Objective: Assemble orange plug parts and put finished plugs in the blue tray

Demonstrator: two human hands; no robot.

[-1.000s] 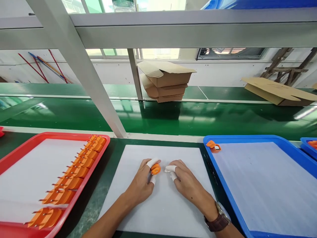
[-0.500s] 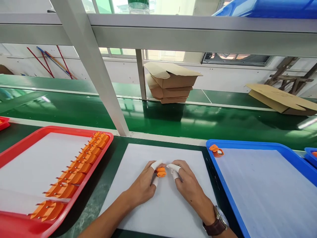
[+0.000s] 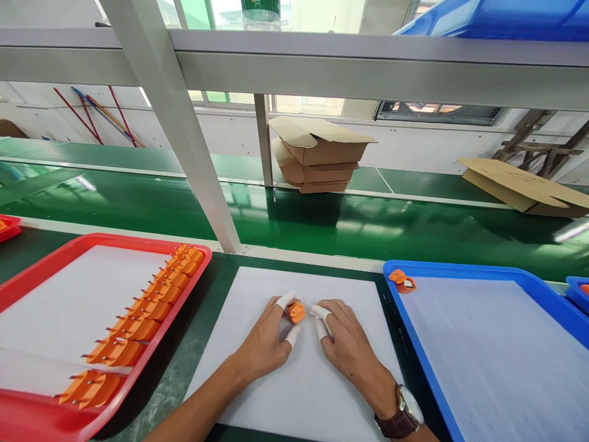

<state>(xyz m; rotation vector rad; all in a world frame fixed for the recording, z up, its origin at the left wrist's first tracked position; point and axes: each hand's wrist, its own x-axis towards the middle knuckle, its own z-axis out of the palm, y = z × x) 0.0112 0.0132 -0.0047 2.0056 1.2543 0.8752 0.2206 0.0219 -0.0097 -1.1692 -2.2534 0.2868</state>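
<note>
A small orange plastic part [image 3: 297, 312] is at the fingertips of my left hand [image 3: 264, 341], above a white sheet [image 3: 285, 393]. My left index finger and the fingers behind it hold the part, while the thumb stands a little apart below. White finger cots cover thumb and fingertips on both hands. Just to the right of the part, my right hand [image 3: 347, 337] has its thumb and fingers drawn together, not touching the part. Whatever lies between those right fingertips is too small or hidden to make out. A watch [image 3: 404, 410] is on the right wrist.
On the left, a red tray [image 3: 151, 362] carries a row of similar orange parts [image 3: 142, 328] with thin pins. A blue tray [image 3: 427, 350] to the right holds one orange piece [image 3: 402, 281] in its corner. Behind, a metal post [image 3: 184, 135] rises before a green conveyor [image 3: 414, 233] and cardboard boxes [image 3: 322, 153].
The orange part has turned and tilted up slightly in my left fingers. My left thumb has moved away from it. The right hand has barely moved.
</note>
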